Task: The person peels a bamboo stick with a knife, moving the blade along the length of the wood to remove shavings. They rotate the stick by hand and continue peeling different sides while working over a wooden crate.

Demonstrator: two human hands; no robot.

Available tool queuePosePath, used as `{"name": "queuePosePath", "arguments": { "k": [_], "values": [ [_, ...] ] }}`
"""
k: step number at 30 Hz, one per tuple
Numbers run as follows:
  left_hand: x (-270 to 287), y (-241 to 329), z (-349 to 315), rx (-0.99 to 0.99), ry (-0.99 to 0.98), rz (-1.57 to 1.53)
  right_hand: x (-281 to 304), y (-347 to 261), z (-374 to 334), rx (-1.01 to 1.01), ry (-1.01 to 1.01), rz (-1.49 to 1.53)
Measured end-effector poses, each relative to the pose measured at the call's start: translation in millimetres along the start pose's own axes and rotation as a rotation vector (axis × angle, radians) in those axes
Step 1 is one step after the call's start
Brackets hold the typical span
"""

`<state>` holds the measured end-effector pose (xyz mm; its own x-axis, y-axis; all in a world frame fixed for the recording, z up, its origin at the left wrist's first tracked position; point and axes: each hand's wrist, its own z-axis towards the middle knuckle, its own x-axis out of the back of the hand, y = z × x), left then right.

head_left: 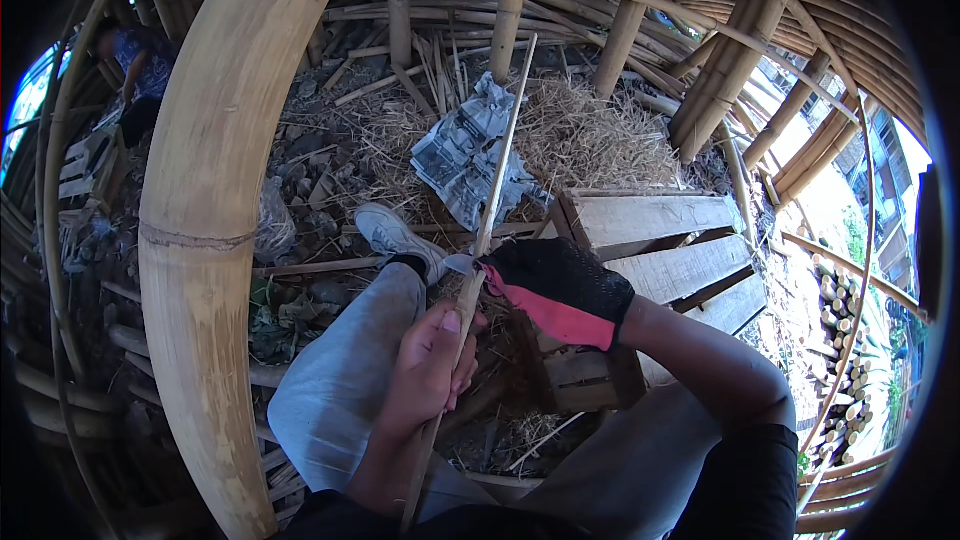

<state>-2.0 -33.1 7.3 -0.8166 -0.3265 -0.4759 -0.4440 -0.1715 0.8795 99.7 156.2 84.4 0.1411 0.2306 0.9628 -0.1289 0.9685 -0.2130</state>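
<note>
A long, thin bamboo strip (504,155) slants up and away from my lap. My bare left hand (432,365) is closed around its lower part, thumb lying along it. Just above, my right hand (560,290), in a black and pink glove, is closed with its knuckles up beside the strip. From its fingers a short knife blade (460,263) sticks out to the left, against the strip. The knife's handle is hidden inside the glove. The strip's lower end runs down past my left wrist toward my body.
A thick bamboo pole (200,300) rises close on my left. Right of my knees stands a wooden slatted crate (660,220). Crumpled newspaper (465,155) lies on straw shavings (600,130) ahead. Bamboo posts (510,10) stand behind. Another person (145,60) sits far left.
</note>
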Motion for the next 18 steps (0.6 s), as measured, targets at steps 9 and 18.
{"name": "queuePosePath", "arguments": {
  "k": [9, 18],
  "values": [
    [-14, 0, -3, -0.06, 0.072, 0.11, 20, -31, 9, -0.058, -0.18, -0.217],
    [-11, -15, -3, -0.144, 0.105, 0.371, -9, 9, 0, -0.028, -0.079, 0.123]
  ]
}}
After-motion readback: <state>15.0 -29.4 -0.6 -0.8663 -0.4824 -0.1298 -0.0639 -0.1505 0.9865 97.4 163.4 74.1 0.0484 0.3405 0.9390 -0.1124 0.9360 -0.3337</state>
